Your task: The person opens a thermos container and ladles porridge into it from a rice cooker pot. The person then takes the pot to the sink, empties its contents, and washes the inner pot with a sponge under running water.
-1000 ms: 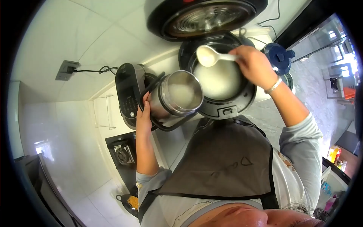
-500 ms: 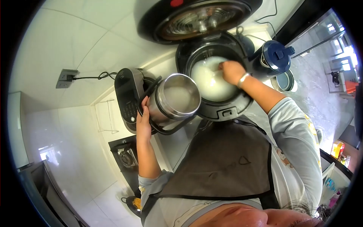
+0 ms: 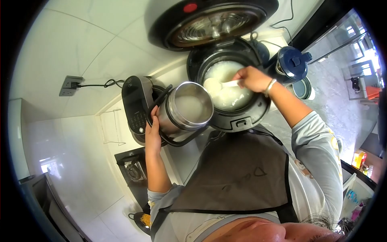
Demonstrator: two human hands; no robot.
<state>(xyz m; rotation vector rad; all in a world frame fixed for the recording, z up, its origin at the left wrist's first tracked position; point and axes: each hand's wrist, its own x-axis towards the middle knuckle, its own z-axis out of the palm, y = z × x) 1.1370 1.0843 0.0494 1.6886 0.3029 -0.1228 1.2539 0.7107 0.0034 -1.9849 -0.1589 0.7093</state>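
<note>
Okay, two hands, one spoon, one steel container, one open cooker.

Right hand [image 3: 254, 80]: grip closed, fingers pinched on handle of white spoon [image 3: 213, 85]. Spoon is over the cooker [image 3: 243, 124], its bowl at the side near the container; whether it touches the white liquid [image 3: 234, 100], can't tell.

Left hand [image 3: 153, 125]: grip partly open, curved round the side of steel container [image 3: 171, 121]; rest of the fingers hidden. Container tilted, mouth toward the cooker, pale contents inside, one black carry handle [image 3: 183, 142].

Also one raised cooker lid [image 3: 217, 30], one blue-lidded jug [image 3: 293, 62], one round open vessel [image 3: 302, 88] beside it, one dark appliance [image 3: 136, 103], one wire rack [image 3: 115, 127] on the bench [image 3: 108, 140], one burner [image 3: 134, 170], one pan [image 3: 142, 221], one wall socket [image 3: 71, 86].

Vs. 0.5 s ago: spoon bowl now visible, was hidden in or behind the liquid; right hand slightly lower in view. Left hand still holds container, about same place.
</note>
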